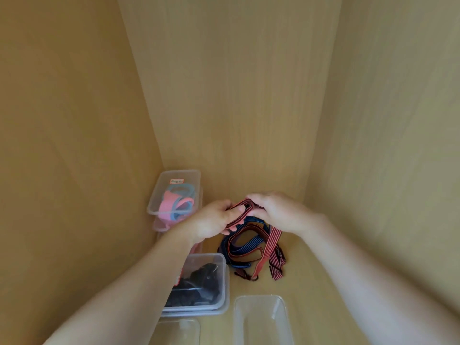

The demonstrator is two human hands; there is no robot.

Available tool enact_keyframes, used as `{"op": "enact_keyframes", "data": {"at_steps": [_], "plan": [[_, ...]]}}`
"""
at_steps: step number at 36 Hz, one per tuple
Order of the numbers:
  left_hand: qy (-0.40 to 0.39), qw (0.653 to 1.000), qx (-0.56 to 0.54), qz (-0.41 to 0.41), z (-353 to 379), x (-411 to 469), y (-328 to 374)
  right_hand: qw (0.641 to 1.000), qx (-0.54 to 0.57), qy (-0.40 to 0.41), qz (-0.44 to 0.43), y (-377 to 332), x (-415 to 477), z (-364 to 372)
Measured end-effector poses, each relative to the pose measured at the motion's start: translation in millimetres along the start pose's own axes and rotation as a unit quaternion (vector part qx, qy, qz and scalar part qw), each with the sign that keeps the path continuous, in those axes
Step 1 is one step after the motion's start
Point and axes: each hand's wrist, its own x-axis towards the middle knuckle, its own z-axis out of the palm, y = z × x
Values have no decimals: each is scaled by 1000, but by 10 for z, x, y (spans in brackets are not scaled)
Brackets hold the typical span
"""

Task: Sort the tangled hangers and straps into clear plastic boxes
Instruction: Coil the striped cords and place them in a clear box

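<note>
"Two boxes off to the left of my grip already hold things," I say. "Farthest out is the box of pink and blue bands (154, 197). Nearer me, under my left forearm, is the box of dark things (224, 280)."

"Any writing on them?"

"Only a small red-and-white sticker (177, 181) on top of the far one. The marks on it are too small for me to read, and I see no brand anywhere."

"And your hands?"

"My left hand (219, 220) has its fingers curled under the folded red striped strap (245, 207) and its thumb pressed on top. My right hand (276, 212) is bent over the other end of the fold and pinches it too. The fold sits between both hands, lifted off the wood."

"What could go wrong?"

"The strap's tail drops straight below my grip into the pile of straps (246, 247), where it crosses the blue ones. If I lift before it's free, I expect the whole tangle will come up with it. If my thumb eases, I think the fold will spring open. My left forearm could also knock the dark box as I swing across."

"Where does it go?"

"Probably the empty box (258, 319), below my grip and a little to the right, close to me."
</note>
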Motion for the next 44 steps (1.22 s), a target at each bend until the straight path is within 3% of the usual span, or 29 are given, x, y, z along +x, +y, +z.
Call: {"op": "enact_keyframes", "data": {"at_steps": [19,27,32,38,44], "plan": [[107,978,-179,-19,410,-19,-185,994,38,42,93,-93,-115,337],[159,951,-264,-33,424,111,-421,998,19,16,58,-200,-177,462],[163,936,-308,-52,415,40,-273,997,45,-31,59,-190,-207,506],[140,925,-346,-73,454,58,-274,997,49,40,38,-178,-229,521],[101,940,-322,-58,408,3,-268,992,119,44,29,-179,-288,519]]}}
